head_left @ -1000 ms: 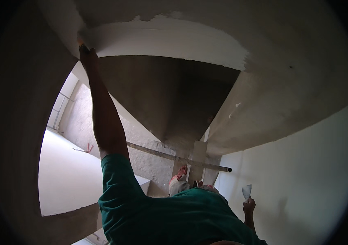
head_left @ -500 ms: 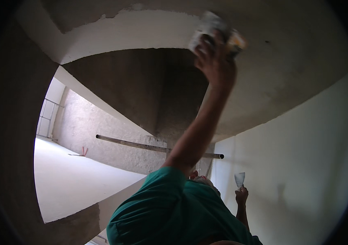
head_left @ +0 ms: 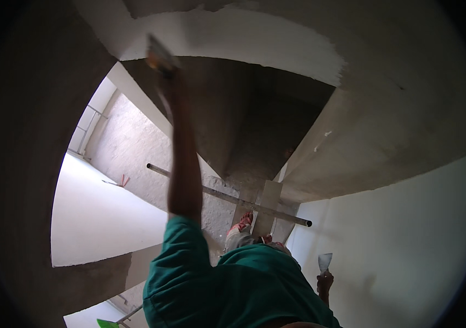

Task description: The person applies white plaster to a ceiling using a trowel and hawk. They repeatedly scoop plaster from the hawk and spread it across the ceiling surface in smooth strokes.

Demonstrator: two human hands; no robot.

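Observation:
My left hand [head_left: 168, 77] is raised and closed on a motion-blurred wide scraper [head_left: 159, 53] with a dark blade and orange part, beside the lower edge of a pale plastered band [head_left: 233, 30]. Low at the right, my right hand [head_left: 324, 281] grips a putty knife [head_left: 324, 262] whose pale, flared blade points upward, in front of a white wall.
My sandaled feet [head_left: 244, 221] are on narrow boards [head_left: 267, 194], crossed by a metal pipe [head_left: 287, 216]. A bare concrete surface [head_left: 129, 126] and metal railing [head_left: 85, 131] show at left. The white wall [head_left: 397, 229] is at right, a dark recess [head_left: 265, 109] ahead.
My left hand swung right along the plastered band, then back left, and is now slightly right of where it started. My right hand still holds the putty knife. The view has shifted.

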